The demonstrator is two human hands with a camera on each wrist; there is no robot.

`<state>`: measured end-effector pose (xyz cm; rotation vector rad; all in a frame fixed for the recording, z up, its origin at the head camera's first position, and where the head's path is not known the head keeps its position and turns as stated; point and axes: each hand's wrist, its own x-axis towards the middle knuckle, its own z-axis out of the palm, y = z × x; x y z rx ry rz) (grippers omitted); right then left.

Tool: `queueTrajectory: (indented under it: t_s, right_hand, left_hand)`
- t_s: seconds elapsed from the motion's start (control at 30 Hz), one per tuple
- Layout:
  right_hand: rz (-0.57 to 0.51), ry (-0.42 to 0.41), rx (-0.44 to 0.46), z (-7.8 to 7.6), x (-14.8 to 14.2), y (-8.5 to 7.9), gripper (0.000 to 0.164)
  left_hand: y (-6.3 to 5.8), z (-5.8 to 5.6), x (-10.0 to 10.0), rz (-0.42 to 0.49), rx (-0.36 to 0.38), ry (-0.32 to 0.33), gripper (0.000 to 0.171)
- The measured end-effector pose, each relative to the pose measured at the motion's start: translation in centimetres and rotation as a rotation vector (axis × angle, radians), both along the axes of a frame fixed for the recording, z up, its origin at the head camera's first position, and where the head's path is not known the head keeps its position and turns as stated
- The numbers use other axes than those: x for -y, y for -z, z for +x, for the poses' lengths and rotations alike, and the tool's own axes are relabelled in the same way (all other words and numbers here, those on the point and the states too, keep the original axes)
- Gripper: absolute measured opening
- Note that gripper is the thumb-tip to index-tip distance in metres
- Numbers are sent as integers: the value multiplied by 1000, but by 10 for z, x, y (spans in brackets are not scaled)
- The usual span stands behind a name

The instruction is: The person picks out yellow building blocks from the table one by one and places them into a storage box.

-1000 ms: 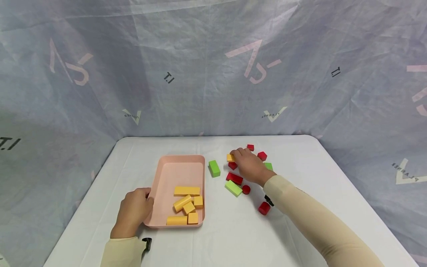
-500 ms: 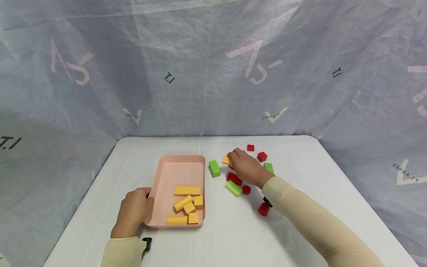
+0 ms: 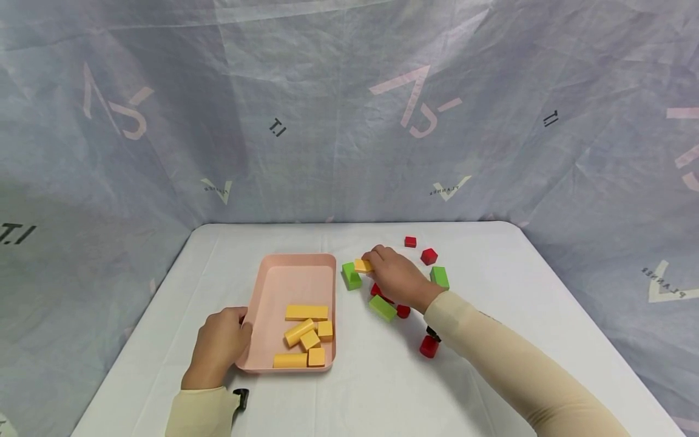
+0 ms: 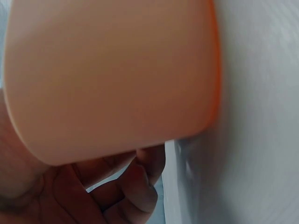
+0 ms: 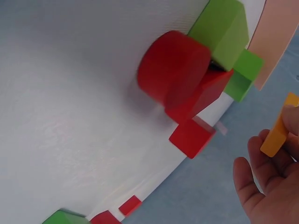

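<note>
My left hand (image 3: 218, 343) grips the left wall of a pink plastic tray (image 3: 292, 282); in the left wrist view, fingers (image 4: 140, 186) curl beside the tray wall (image 4: 112, 84). Inside the tray's near right part lie several yellow blocks, among them a long flat block (image 3: 306, 312) and a tilted cylinder (image 3: 298, 332). Over the loose blocks, my right hand (image 3: 395, 276) pinches a small flat yellow block (image 3: 362, 266) between thumb and fingers. That yellow block (image 5: 276, 135) hangs above the table in the right wrist view. Directly behind it in the head view stands a green block (image 3: 352, 279).
Beneath the right hand lie a light green block (image 3: 383, 308), a red cylinder (image 3: 403, 311) and a partly hidden red block (image 3: 377, 290). Farther right are a green block (image 3: 439, 277), red blocks (image 3: 429, 257) and a red cylinder (image 3: 429, 346). A grey cloth (image 3: 327, 164) backs the table.
My right hand has moved left with the yellow block, from over the red blocks to the green block near the tray. The left hand and tray stay put.
</note>
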<state>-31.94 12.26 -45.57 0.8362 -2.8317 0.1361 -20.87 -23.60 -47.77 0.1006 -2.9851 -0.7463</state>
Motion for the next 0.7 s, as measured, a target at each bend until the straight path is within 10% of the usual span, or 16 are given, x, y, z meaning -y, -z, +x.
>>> queueTrajectory:
  t_s: [0.7]
  right_hand:
    - [-6, -115, 1, 16, 20, -11, 44]
  left_hand:
    - [0, 0, 0, -10, -19, 3, 35]
